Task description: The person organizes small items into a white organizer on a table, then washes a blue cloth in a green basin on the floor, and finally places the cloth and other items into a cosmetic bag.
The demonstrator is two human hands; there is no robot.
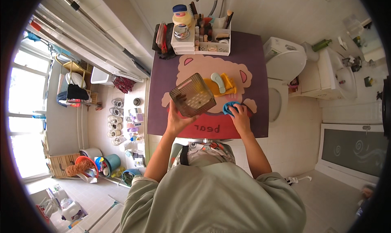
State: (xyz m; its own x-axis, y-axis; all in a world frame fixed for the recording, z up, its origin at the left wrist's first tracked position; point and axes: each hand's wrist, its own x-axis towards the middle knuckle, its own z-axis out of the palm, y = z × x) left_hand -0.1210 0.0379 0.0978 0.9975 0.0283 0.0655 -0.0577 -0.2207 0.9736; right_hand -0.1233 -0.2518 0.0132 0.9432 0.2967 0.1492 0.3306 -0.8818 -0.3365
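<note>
My left hand (178, 121) is closed on the near left edge of a see-through brown plastic basket (193, 95). The basket is tilted, and slots show in one face. On the right, bunched fingers of my right hand (241, 118) grip a blue cloth (229, 108) low over the table mat (258, 125), a purple and red one with a pink bear picture. Beyond the hands lies a yellow cloth (231, 86), partly behind the basket. A pale green object with a rounded end and a handle (218, 81) rests on this cloth; its kind is unclear.
At the table's far edge stands a white cosmetics organizer (216, 50) with brushes, tubes and a blue-lidded jar (181, 15). A dark bag (163, 41) sits beside it. The toilet (285, 58) and sink (342, 74) are right; shoes (115, 123) and buckets (112, 161) left.
</note>
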